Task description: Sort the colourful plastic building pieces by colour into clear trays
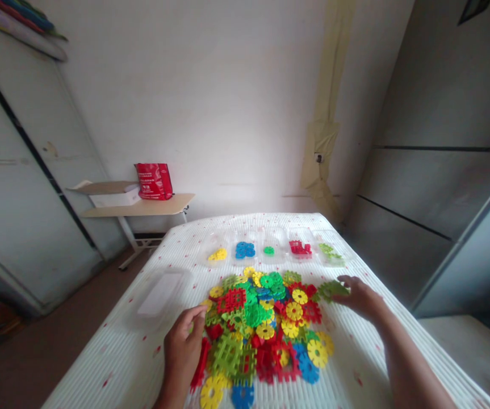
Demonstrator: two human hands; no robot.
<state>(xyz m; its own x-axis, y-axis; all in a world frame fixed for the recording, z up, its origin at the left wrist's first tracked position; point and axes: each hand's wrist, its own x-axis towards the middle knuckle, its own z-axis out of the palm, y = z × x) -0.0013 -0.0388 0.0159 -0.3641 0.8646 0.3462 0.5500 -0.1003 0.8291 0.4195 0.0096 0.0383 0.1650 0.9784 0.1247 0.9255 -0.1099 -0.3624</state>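
Observation:
A mixed pile of plastic building pieces [257,312] lies on the table, with notched discs and square lattice pieces in red, yellow, blue and green. My right hand [357,298] is at the pile's right edge, thumb and fingers closed on a light green lattice piece [330,291]. At the left edge of the pile is my left hand [185,338], its fingers curled in. A small patch of green shows between its thumb and fingers, but what it holds is mostly hidden. Just beside it lies a red lattice piece [201,363].
Behind the pile, several clear trays stand in a row, holding yellow pieces [218,254], blue discs [245,250], a green disc [269,250], red pieces [300,248] and light green pieces [330,251]. A clear container [163,292] sits left. A side table [159,205] bears a red bag [154,182].

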